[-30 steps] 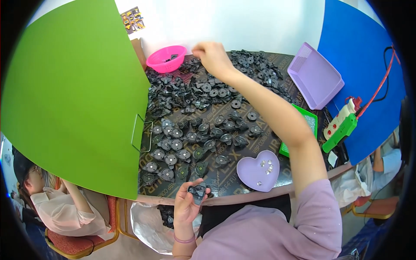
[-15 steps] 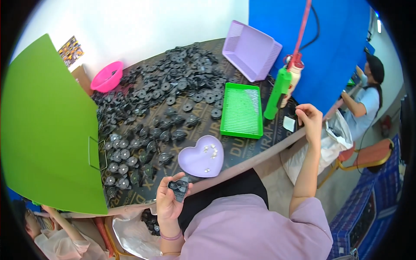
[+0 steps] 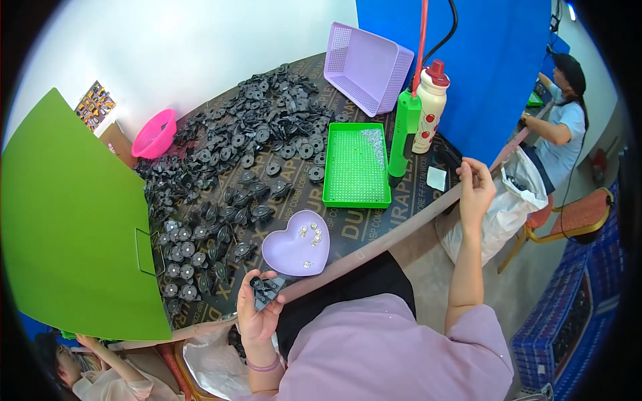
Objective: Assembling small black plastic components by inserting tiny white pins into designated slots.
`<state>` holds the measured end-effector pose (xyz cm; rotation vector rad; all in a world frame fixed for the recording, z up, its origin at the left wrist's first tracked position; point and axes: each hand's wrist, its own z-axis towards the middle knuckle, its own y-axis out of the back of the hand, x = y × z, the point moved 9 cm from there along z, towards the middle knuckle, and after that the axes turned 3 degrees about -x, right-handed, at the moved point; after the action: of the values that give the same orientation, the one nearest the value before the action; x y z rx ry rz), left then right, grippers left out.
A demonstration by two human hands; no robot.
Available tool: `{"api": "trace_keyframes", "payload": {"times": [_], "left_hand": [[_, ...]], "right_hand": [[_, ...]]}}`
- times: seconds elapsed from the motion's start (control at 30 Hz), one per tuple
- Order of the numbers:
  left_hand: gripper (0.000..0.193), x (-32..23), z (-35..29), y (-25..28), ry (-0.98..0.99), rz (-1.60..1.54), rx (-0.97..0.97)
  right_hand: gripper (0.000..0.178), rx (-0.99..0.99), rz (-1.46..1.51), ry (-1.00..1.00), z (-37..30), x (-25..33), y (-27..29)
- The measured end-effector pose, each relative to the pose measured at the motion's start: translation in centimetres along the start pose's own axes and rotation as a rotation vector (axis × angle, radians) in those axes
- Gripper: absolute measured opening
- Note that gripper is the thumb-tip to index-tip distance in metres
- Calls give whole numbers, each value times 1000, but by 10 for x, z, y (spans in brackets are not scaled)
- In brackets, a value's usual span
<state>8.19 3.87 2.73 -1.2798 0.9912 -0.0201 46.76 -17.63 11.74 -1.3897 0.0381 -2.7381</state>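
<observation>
In front of my body, at the table's near edge, my left hand (image 3: pixel 259 322) is closed on a dark grey plastic part (image 3: pixel 265 291), angular with small recesses. Just beyond it lies a lilac heart-shaped dish (image 3: pixel 284 252) with several small shiny metal pieces (image 3: pixel 317 235) in it. My right hand (image 3: pixel 477 194) is raised off to the right, near the table edge, thumb and fingertips pinched together. Whatever it pinches, if anything, is too small to make out. Nearest to it is a small white square (image 3: pixel 437 178). A green electric screwdriver (image 3: pixel 403 134) hangs upright beyond.
A green tray (image 3: pixel 339 202) with small silvery screws sits mid-table; a purple basket (image 3: pixel 364 70) and cream bottle (image 3: pixel 431 107) stand behind. Heaps of black parts (image 3: pixel 267 113) spread left. A pink basket (image 3: pixel 154 134) and green panel (image 3: pixel 73 227) border them. Another person (image 3: pixel 562 120) works at right.
The plastic part in my left hand has tilted and shifted slightly left. My right hand stays pinched at almost the same place. The whole view has shifted a little.
</observation>
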Motion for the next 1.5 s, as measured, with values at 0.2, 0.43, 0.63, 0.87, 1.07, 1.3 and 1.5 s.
{"api": "trace_keyframes", "payload": {"times": [0.2,0.43,0.63,0.87,1.07,1.3,1.5], "left_hand": [[33,-3,1,23,-6,-35,-50],[32,-11,-10,14,-28,-17,1],[38,-16,-12,13,-37,5,49],[40,-12,-7,25,-19,-56,3],[36,-13,-8,35,-23,-67,-47],[34,-13,-6,38,-17,-48,-85],[36,6,2,31,65,24,-26]], "right_hand": [[10,544,103,284,-79,88,-86],[20,1003,-336,641,-143,61,-262],[9,1080,-890,756,-150,8,-318],[10,977,-834,834,-149,-4,-312],[7,974,-400,651,-135,34,-289],[23,1310,107,444,-177,88,-205],[26,1388,-51,498,-196,73,-185]]}}
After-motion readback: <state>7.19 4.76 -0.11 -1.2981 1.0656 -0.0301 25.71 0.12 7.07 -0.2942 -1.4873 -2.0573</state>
